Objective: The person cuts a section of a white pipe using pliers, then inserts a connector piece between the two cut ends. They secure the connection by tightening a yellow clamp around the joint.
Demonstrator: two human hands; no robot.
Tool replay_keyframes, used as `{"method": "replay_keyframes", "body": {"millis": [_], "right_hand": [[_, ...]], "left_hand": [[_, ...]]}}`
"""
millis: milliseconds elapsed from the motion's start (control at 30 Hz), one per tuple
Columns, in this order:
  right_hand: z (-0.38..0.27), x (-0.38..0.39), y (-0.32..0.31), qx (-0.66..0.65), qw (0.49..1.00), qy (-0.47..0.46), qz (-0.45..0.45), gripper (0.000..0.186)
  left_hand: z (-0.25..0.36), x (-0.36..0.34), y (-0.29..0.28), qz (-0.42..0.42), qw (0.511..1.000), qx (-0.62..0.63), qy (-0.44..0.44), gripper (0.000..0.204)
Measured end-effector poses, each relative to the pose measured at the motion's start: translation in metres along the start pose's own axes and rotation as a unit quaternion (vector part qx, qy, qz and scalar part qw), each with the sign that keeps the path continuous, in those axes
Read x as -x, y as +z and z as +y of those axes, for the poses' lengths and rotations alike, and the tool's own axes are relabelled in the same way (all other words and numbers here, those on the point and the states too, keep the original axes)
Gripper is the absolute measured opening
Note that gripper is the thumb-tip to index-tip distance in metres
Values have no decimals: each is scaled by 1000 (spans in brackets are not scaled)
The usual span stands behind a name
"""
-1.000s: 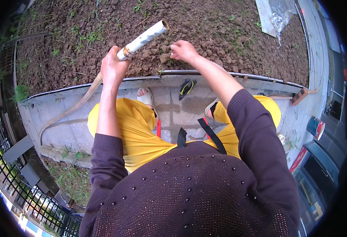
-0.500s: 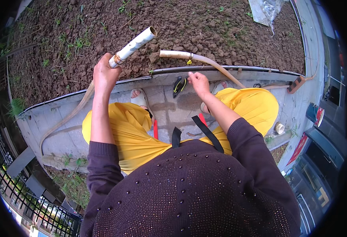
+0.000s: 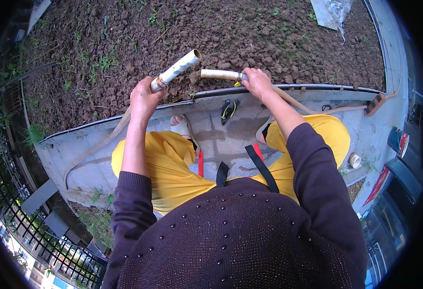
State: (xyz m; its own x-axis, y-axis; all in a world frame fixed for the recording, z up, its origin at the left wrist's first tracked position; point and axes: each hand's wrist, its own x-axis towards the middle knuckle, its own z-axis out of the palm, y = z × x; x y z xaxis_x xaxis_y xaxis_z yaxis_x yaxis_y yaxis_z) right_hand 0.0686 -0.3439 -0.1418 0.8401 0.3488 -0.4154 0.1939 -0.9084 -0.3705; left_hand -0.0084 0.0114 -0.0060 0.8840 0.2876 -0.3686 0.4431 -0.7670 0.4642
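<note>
The left hand (image 3: 145, 98) grips a white pipe (image 3: 177, 70) slanting away rightward; the right hand (image 3: 258, 83), fingers partly hidden, seems closed round a hose (image 3: 221, 74) pointing left toward it.

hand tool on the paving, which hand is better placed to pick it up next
Probably the right hand: it is nearer the black-and-yellow tool than the left hand. Both are occupied: the right grips a pale hose, the left a white pipe's lower end.
</note>
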Motion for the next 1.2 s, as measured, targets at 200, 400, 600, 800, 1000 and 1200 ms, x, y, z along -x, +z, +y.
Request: {"method": "replay_keyframes", "body": {"millis": [200, 400, 600, 800, 1000, 1200], "right_hand": [[13, 19, -85, -89, 975, -101, -176, 37], [23, 62, -176, -144, 968, -126, -161, 33], [26, 75, -184, -177, 967, -107, -146, 31], [15, 83, -183, -147, 965, -107, -190, 33], [19, 90, -171, -139, 967, -161, -140, 39], [28, 102, -175, -130, 968, -170, -134, 37]], "left_hand": [[-8, -25, 29, -31, 998, -47, -2, 34], [-15, -38, 67, -64, 994, -89, -3, 39], [-5, -29, 73, -5, 994, 86, 69, 40], [154, 32, 13, 44, 943, -15, 330, 58], [209, 51, 40, -129, 905, -211, 345, 45], [223, 54, 36, -207, 915, -216, 271, 36]]}}
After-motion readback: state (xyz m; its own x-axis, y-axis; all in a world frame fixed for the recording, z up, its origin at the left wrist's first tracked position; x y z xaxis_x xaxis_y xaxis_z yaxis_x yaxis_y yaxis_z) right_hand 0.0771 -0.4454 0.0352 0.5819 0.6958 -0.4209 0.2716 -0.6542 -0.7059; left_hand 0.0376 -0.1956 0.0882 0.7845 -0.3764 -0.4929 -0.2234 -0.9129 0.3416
